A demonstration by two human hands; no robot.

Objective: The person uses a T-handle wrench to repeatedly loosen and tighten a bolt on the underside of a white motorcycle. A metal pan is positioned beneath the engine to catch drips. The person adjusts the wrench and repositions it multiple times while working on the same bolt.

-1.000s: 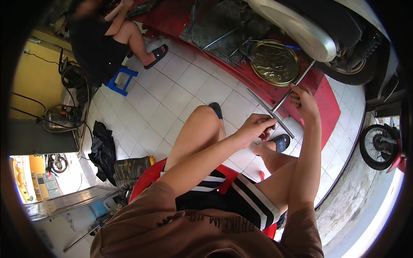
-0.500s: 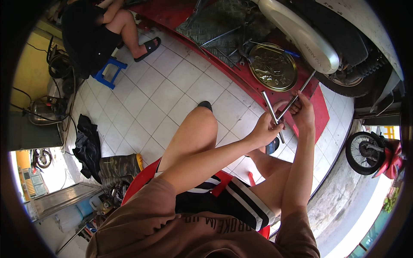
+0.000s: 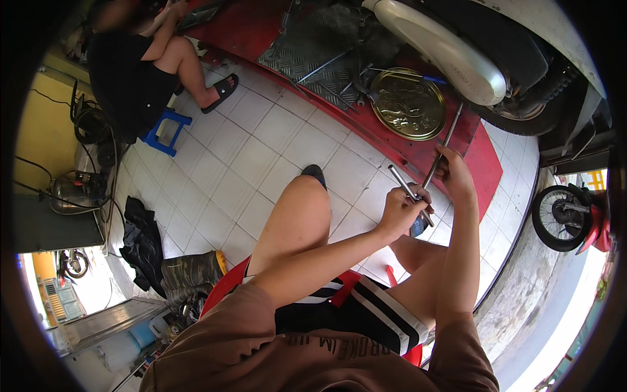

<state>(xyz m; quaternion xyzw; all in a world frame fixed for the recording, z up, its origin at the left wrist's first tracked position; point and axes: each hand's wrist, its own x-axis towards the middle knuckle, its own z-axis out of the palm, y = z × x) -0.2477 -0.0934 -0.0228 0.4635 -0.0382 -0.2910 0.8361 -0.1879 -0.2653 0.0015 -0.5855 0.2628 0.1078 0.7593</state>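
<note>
A long steel T-handle wrench is in both my hands, out over the near edge of the red platform. My left hand is closed around its crossbar, close to where the shaft joins it. My right hand grips the shaft farther up with bent fingers. The free end of the shaft slants up and away, close to the motorbike's silver side cover. Left of the shaft, a round gold-coloured metal lid lies on the platform. A blue pen-like stick rests across its far rim.
Spanners and rods lie on the dark checkered plate beside the lid. A person in black sits at the far left on a blue stool. A rubber boot and black cloth are on the tiles. A red motorbike stands far right.
The wrench shaft has swung to a steeper angle, its free end shifting left. My left hand has come slightly nearer to me. Both hands keep their hold, and the whole view has turned a little.
</note>
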